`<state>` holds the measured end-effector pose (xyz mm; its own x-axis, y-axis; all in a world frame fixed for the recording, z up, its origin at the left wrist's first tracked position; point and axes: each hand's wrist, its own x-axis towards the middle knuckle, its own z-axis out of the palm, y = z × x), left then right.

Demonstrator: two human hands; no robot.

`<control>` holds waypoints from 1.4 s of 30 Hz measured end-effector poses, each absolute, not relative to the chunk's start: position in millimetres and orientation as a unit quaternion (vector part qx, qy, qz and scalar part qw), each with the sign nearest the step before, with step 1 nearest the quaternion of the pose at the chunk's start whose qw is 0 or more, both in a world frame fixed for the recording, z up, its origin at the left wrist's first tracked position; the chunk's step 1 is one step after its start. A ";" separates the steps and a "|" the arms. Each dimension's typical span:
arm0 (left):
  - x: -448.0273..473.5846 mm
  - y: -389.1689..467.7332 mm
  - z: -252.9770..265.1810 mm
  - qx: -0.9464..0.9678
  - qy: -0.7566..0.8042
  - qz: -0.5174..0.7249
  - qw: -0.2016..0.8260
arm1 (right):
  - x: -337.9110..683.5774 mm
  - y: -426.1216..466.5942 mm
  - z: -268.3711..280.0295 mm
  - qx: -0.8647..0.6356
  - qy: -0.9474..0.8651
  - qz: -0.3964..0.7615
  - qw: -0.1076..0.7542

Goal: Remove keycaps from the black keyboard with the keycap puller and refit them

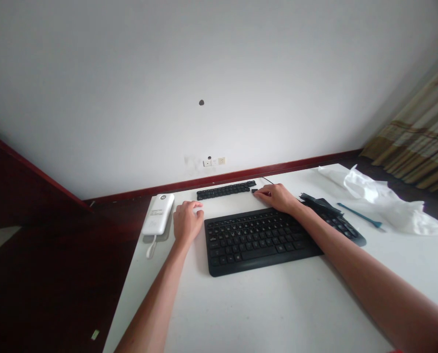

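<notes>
A black keyboard [255,252] lies on the white table in front of me, its right end partly hidden under my right forearm. Beyond it, loose black keycaps [224,191] are lined up in rows near the table's far edge. My right hand [278,197] reaches over the keyboard, fingers bent together at a small black keycap [255,190] at the right end of those rows. To the left of the keyboard, my left hand [188,221] rests on the table with fingers curved and thumb apart, holding nothing.
A white power bank [158,215] with a strap lies at the table's left edge. On the right are black keyboard parts [332,218], a blue pry tool [360,214] and a crumpled white plastic bag [384,198]. A wall with sockets [214,162] stands behind the table [241,314].
</notes>
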<state>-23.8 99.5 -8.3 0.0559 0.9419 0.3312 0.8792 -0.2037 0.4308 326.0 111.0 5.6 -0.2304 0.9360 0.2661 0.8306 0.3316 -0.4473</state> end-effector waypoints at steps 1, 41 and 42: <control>-23.9 99.7 -8.7 0.725 0.628 0.277 0.056 | 326.4 111.6 4.9 -0.567 -0.778 0.109 0.249; -24.7 100.3 -11.3 0.723 0.626 0.284 0.062 | 329.0 119.2 1.7 -0.540 -0.809 0.122 0.199; -24.7 100.4 -11.2 0.723 0.627 0.284 0.061 | 328.8 119.3 2.1 -0.539 -0.810 0.121 0.198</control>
<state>-24.7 100.4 -11.2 0.0537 0.9411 0.3340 0.8715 -0.2075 0.4444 328.8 119.3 2.1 -0.3416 0.9203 0.1905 0.8247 0.3908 -0.4089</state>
